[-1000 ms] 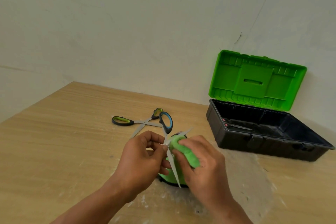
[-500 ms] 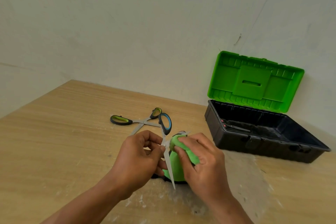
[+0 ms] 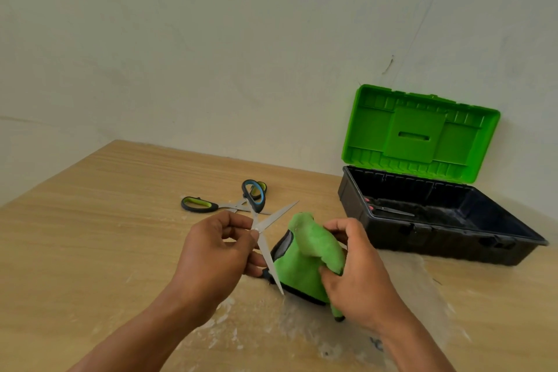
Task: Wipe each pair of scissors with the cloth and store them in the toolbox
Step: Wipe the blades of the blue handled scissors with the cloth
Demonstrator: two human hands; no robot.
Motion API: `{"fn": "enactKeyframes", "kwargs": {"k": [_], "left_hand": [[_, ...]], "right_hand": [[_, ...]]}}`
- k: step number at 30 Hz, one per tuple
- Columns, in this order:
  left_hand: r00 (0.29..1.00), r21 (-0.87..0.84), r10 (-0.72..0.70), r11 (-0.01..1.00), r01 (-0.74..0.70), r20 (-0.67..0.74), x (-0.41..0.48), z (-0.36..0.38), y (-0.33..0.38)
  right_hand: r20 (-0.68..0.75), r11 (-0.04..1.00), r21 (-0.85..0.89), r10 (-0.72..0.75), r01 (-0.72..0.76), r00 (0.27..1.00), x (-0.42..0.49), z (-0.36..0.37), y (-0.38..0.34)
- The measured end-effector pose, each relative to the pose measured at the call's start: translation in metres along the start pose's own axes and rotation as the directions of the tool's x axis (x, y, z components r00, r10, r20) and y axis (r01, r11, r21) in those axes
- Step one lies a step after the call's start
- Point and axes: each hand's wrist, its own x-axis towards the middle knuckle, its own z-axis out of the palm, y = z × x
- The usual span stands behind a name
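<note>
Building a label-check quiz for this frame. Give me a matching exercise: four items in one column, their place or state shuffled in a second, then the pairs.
Items
1. blue-handled scissors
2. green cloth
3. green-handled scissors
4. toolbox

Place or state
A. lying on the wooden table, untouched
B. lid up, one pair of scissors already inside
C. blades spread open, held in the left hand
D. bunched in the right hand, off the blades

Pairs: 1-C, 2-D, 3-A, 4-B
</note>
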Motion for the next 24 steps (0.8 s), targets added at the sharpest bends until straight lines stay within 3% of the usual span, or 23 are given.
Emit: {"fn": "enactKeyframes", "kwargs": {"k": [2, 5, 8, 14, 17, 22, 24], "left_hand": [[1.0, -0.004, -0.001, 1.0, 0.0, -0.016, 0.002, -0.001, 0.0], [1.0, -0.014, 0.009, 1.0, -0.009, -0.025, 0.002, -0.002, 0.0], [1.0, -0.018, 0.012, 1.0, -0.012, -0.026, 0.001, -0.001, 0.001], [1.0, -0.001, 0.0, 1.0, 0.0, -0.013, -0.001, 0.001, -0.001], [1.0, 0.033, -0.012, 0.999, 0.012, 0.016, -0.004, 0.004, -0.002], [0.999, 0.078, -0.015, 0.997, 0.012, 0.031, -0.006, 0.008, -0.004], [1.0, 0.091, -0.02, 0.996, 0.018, 0.018, -0.005, 0.007, -0.005]], "right_hand": [[-0.085, 0.99, -0.075, -0.128, 0.121, 0.988, 0.001, -0.003, 0.0], [-0.256, 0.897, -0.286, -0.41, 0.337, 0.875, 0.005, -0.009, 0.003], [-0.271, 0.83, -0.404, -0.509, 0.384, 0.817, 0.005, -0.015, 0.007], [-0.036, 0.767, -0.489, -0.492, 0.414, 0.87, 0.002, -0.006, 0.008], [0.039, 0.849, -0.34, -0.417, 0.404, 0.908, -0.002, 0.003, 0.003], [0.141, 0.959, -0.085, -0.256, 0.269, 0.956, -0.007, 0.002, -0.011], [0.078, 0.972, -0.051, -0.227, 0.231, 0.971, -0.007, 0.003, -0.012]]}}
